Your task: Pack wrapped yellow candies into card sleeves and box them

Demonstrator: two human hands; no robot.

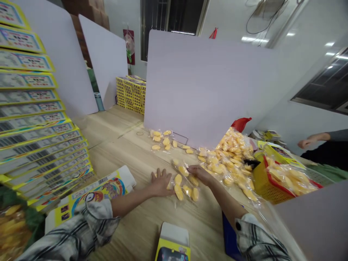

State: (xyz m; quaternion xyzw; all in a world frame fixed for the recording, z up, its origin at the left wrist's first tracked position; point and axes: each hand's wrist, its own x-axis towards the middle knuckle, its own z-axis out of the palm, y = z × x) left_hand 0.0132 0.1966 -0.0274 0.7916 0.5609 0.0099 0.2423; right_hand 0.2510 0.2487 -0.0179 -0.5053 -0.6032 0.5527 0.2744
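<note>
My left hand [161, 183] lies palm-down on the wooden table, its fingers spread, at the left edge of several clear packets of yellow oval pieces [178, 192]. My right hand [201, 174] has its fingers bent together at the edge of another clear packet [183, 170] of the same pieces, just beyond that group. Part of this grip is hidden under the hand. In front of me stands an open yellow carton [174, 250] with its white flap up. Beside my left forearm lies a printed yellow carton [100, 190], flap open.
A large heap of packets [231, 156] lies at right, next to a yellow basket [268, 183] with a red rim. Stacked cartons [40, 119] rise at left. White partition boards [195, 87] stand behind. Another person's hand [306, 142] shows at far right.
</note>
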